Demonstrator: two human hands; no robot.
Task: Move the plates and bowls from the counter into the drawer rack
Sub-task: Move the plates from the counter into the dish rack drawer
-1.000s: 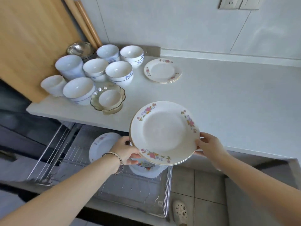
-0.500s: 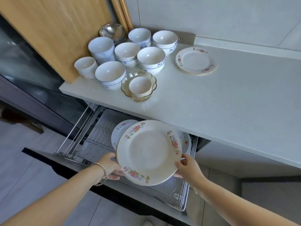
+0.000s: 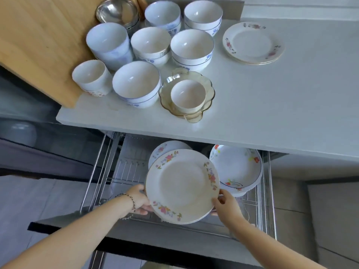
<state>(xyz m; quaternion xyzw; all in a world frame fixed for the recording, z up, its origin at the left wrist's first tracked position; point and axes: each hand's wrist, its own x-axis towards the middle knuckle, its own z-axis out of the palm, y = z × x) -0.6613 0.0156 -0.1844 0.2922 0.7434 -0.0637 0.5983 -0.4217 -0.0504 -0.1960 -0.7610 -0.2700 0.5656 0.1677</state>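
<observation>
I see both hands, left hand [image 3: 138, 199] and right hand [image 3: 226, 205], gripping the round floral-rimmed white plates [image 3: 182, 186] at lower centre. Fingers are closed on opposite rims, above the wire drawer rack [image 3: 124, 171].

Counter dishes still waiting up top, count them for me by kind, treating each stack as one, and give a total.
White bowl stacks or cups: 8
Metal bowl: 1
Amber glass dish: 1
Floral plate stack: 1
Total: 11
</observation>
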